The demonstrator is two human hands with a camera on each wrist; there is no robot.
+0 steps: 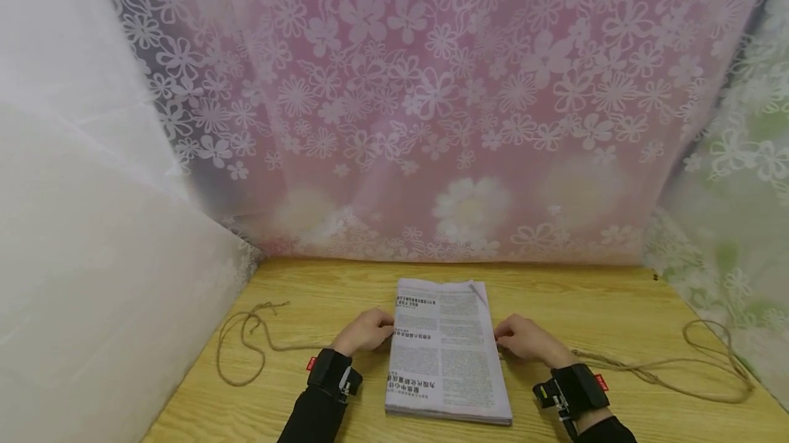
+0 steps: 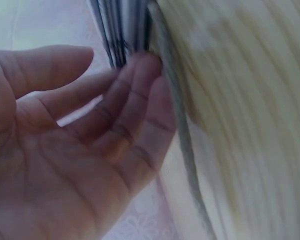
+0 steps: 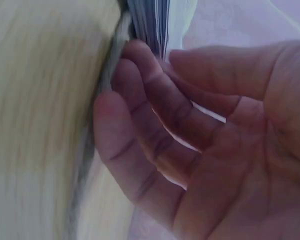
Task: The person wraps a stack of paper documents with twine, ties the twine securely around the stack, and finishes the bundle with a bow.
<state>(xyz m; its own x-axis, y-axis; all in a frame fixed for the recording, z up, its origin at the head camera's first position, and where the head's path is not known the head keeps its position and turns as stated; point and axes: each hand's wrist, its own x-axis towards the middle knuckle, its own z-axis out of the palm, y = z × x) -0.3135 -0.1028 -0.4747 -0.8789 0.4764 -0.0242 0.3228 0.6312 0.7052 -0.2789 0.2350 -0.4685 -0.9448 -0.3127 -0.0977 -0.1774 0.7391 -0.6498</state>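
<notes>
A stack of folded newspapers (image 1: 440, 354) lies flat on the wooden table. My left hand (image 1: 365, 332) is at its left side, fingertips touching the layered paper edge (image 2: 135, 27), thumb held apart. On the opposite side, my right hand (image 1: 531, 340) has its fingertips against the stack's edge (image 3: 150, 22), fingers softly bent. A thin twine (image 2: 176, 97) passes beside the left fingers and on toward the stack. The twine also shows along the right fingers in the right wrist view. Whether it runs beneath the whole stack is hidden.
Loose twine curls on the table (image 1: 345, 275) at far left, and a longer looped bundle of twine (image 1: 616, 363) trails to the right edge. Behind the table hangs a pink floral curtain (image 1: 401, 121). A pale sheet (image 1: 92, 224) bounds the left side.
</notes>
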